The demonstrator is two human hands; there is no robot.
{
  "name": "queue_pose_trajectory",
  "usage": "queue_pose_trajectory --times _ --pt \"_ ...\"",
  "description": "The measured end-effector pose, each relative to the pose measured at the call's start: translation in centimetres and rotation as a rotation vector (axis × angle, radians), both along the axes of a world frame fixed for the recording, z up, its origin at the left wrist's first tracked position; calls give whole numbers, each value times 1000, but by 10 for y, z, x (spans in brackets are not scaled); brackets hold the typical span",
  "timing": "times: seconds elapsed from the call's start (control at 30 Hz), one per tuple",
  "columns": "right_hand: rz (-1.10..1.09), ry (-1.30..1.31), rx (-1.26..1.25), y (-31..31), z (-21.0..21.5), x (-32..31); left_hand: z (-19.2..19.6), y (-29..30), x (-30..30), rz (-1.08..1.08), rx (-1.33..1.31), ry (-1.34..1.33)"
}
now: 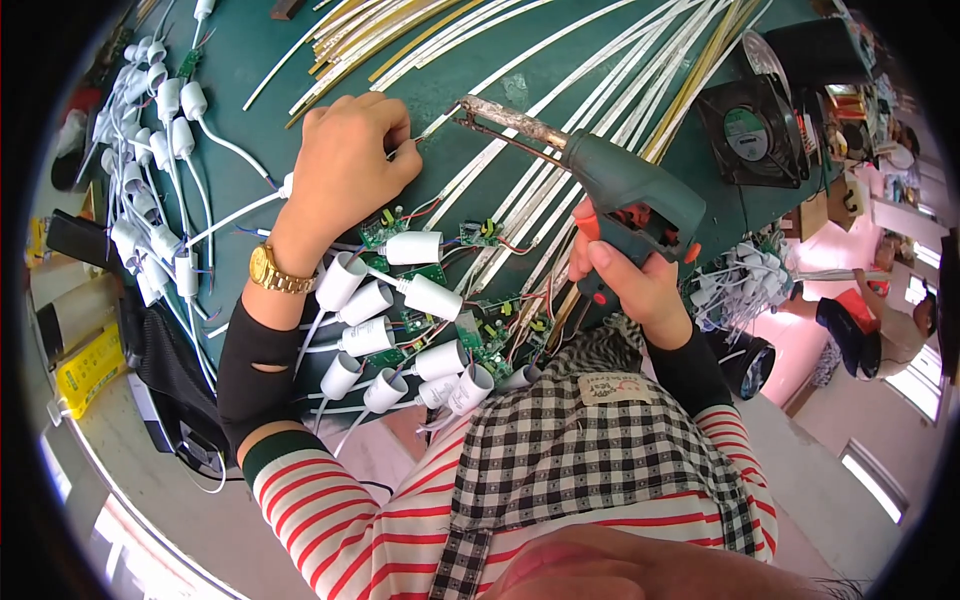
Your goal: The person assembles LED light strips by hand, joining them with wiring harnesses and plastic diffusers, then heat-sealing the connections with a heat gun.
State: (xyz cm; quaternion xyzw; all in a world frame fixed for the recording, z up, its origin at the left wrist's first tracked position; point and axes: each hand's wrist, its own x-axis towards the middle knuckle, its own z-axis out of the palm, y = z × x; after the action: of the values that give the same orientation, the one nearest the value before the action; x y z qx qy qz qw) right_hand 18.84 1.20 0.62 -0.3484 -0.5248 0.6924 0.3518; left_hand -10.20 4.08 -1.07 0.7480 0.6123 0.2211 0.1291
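While the right hand is wrapped tight around the handle of a dark green soldering gun, the gun's long metal nose points left, over the green table. The tip is just beside the left hand. That hand has its thumb and finger bent close together, but its own back gets in the way, so I cannot tell if it grips something. A gold watch is on the left wrist.

Lots of long white strips lie under the gun and spread out to the top. More strips, some yellow-brown, lie in a bunch above the left hand. Between the two arms, the table is packed with white plastic cups that have cords, and green boards with thin wires. They crowd right up near the checked apron, and some cover parts of the strips.

Another big bunch of white cups sits on the left, with cords going every way. On the right stands a black fan, near the gun, with a clear round thing next to it. Below the fan is one more white heap, too small to see well. Far to the right is another person
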Motion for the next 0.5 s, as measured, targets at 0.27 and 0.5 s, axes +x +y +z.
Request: queue_pose_trajectory --times 0.27,0.5 --pt "-24 -77 -51 2 6 -5 0 1 1 6 -8 8" --pt "11 -230 73 3 7 -8 -1 2 0 17 -43 -23"
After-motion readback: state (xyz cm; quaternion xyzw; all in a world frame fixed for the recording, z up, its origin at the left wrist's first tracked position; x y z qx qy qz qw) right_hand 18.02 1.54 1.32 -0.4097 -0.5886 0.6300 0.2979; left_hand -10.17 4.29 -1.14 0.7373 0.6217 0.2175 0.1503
